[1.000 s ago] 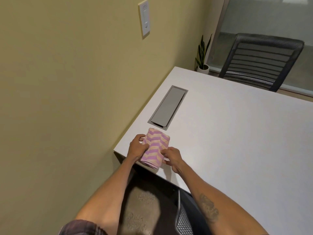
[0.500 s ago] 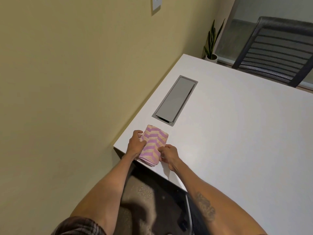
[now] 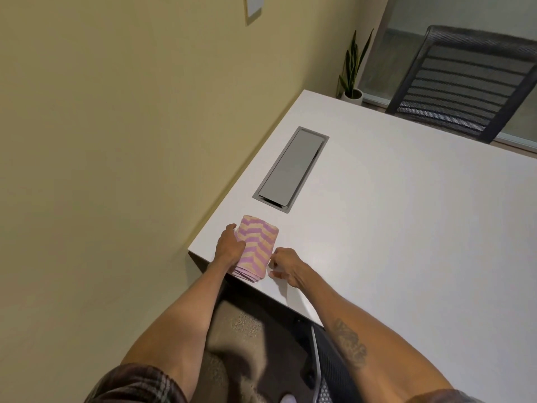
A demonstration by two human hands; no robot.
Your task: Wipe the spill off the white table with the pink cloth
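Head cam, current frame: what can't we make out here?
- Spill: none visible on the white table in the head view; whether it lies under the pink cloth cannot be told.
- Left hand: fingers hidden beneath the cloth's edge.
- Right hand: fingers curled, contact with the cloth unclear.
- Wall plate: cut off by the top edge.

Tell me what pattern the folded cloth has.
The cloth has pink and pale yellow zigzag stripes, best seen in the head view.
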